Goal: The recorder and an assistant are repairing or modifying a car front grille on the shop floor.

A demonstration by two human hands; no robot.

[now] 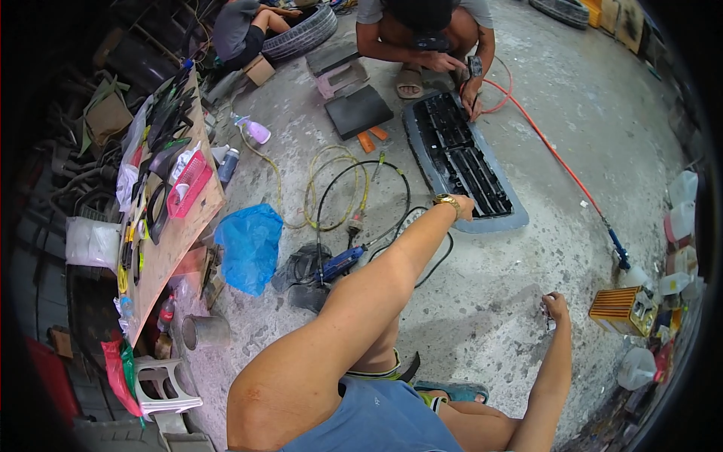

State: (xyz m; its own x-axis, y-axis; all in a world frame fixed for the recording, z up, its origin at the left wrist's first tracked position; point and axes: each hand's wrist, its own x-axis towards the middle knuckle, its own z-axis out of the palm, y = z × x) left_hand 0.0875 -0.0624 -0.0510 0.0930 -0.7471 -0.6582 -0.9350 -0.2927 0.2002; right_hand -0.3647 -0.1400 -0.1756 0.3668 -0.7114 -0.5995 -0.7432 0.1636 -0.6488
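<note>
Slatted black panel (474, 177), grey-rimmed: one, on the floor, wearer's one o'clock. Left hand (465, 209): at its near end; finger closure hidden, cannot tell. Right hand (556, 305): two o'clock, apart from panel; fingers bent, grasp uncertain. Co-worker's hand (471, 103): far end. Likely hazards: uneven pressure from opposite ends could crack slats; red hose (544, 139), one o'clock, could trip someone.
</note>
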